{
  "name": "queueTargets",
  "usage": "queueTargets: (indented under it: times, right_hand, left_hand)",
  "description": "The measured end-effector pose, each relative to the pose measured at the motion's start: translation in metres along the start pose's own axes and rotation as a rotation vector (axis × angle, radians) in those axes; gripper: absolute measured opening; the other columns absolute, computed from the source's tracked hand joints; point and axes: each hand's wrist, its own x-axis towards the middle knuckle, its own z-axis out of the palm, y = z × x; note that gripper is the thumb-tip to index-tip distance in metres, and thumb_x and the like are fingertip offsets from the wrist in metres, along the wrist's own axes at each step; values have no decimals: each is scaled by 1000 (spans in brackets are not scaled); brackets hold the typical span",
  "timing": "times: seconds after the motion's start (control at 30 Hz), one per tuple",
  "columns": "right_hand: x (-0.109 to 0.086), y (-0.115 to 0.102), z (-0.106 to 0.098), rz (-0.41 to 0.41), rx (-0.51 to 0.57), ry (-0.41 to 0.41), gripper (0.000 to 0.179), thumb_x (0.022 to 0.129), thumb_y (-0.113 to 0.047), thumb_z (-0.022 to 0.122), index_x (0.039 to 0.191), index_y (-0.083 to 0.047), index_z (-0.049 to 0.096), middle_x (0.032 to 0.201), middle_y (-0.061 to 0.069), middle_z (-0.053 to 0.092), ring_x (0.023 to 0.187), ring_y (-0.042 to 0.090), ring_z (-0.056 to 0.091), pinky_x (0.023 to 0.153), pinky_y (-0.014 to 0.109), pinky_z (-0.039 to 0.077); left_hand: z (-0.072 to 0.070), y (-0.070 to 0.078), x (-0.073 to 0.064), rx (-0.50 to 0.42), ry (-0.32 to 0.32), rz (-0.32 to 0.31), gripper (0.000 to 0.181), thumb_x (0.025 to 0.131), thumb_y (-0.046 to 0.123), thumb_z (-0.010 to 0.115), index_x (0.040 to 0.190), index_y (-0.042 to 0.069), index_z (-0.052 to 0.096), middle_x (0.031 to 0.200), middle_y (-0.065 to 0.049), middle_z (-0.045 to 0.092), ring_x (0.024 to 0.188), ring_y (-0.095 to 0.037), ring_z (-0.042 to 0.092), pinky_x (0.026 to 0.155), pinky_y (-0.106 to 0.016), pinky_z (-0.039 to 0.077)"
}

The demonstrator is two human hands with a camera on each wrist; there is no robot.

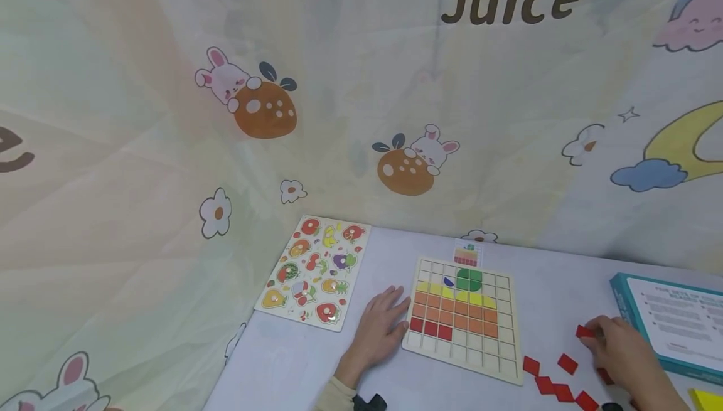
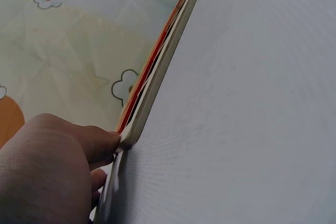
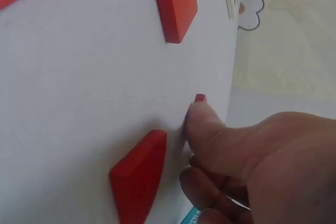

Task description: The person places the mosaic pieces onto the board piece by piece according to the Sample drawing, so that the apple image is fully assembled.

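Note:
Between thumb and fingers, my right hand (image 1: 624,354) pinches a red square tile (image 1: 584,332); in the right wrist view only a corner of that tile (image 3: 200,98) shows past the thumb. Several loose red tiles (image 1: 567,364) lie around and left of this hand, one partly hidden under it. A pale grid board (image 1: 474,357) stands left of them, filled with yellow and orange rows, a green shape, a small blue piece and three red squares at the left of a lower row. My left hand (image 1: 375,326) rests at the board's left edge, fingers extended, thumb touching the rim.
A fruit puzzle board (image 1: 307,273) lies at the left of the white table. Behind the grid board is a small picture card (image 1: 467,253). At the right are a teal-edged box (image 1: 683,329) and a yellow item (image 1: 706,400). A printed cloth wall stands behind.

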Motion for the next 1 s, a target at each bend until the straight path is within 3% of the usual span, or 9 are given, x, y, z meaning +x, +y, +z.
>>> queueTargets:
  times: [0.2, 0.3, 0.47, 0.57, 0.63, 0.73, 0.9, 1.0]
  right_hand:
    - [-2, 1, 3, 11, 54, -26, 59, 94, -24, 81, 127, 15, 52, 107, 29, 60, 90, 32, 57, 84, 54, 65]
    - [-4, -4, 4, -17, 101, 6, 62, 95, -24, 80, 132, 13, 47, 112, 32, 64, 91, 31, 62, 83, 54, 66]
    - [-10, -22, 11, -93, 167, 220, 56, 92, -17, 82, 133, 8, 53, 115, 35, 69, 87, 34, 71, 76, 50, 68]
    - [-13, -34, 18, -78, 235, 328, 52, 90, -16, 84, 131, 5, 60, 112, 33, 72, 80, 27, 72, 66, 35, 68]
    - [-15, -41, 22, -62, 274, 348, 51, 90, -17, 84, 131, 4, 62, 113, 32, 73, 77, 22, 72, 60, 25, 64]
    - [-17, -51, 27, -41, 347, 288, 54, 95, -26, 81, 137, 2, 61, 119, 32, 72, 81, 19, 72, 60, 17, 60]
    - [-17, -70, 38, -14, 449, 140, 63, 97, -37, 78, 145, -2, 57, 125, 26, 71, 90, 20, 69, 69, 18, 63]
    - [-20, -83, 47, -79, 451, 104, 59, 97, -34, 79, 143, -3, 59, 119, 18, 74, 90, 17, 68, 70, 16, 62]
  left_hand:
    - [-1, 1, -1, 2, -6, -4, 50, 103, 31, 62, 151, 18, 60, 167, -3, 47, 157, -26, 40, 128, -51, 36]
    - [-3, 1, -1, -2, -7, -9, 49, 103, 30, 62, 151, 18, 60, 167, -3, 47, 157, -26, 40, 128, -51, 36]
    - [-4, 1, -1, -14, -8, -10, 49, 103, 30, 61, 151, 18, 60, 167, -3, 47, 157, -26, 39, 128, -52, 36]
    - [-3, 1, 0, -12, -11, -6, 50, 104, 31, 61, 152, 18, 60, 167, -4, 46, 157, -27, 39, 128, -52, 36]
    - [-3, 1, 0, -10, -13, -6, 50, 104, 31, 61, 152, 18, 59, 167, -4, 47, 157, -27, 39, 128, -52, 36]
    - [-4, 3, 0, -12, -19, -10, 50, 104, 31, 61, 152, 17, 59, 167, -4, 46, 158, -26, 39, 128, -51, 35]
    - [-4, 4, 0, -11, -18, -8, 50, 104, 30, 61, 152, 16, 59, 167, -5, 47, 158, -27, 38, 128, -51, 35]
    - [-4, 4, 0, -10, -15, -8, 50, 103, 30, 61, 152, 16, 60, 167, -5, 47, 158, -27, 39, 128, -51, 35]
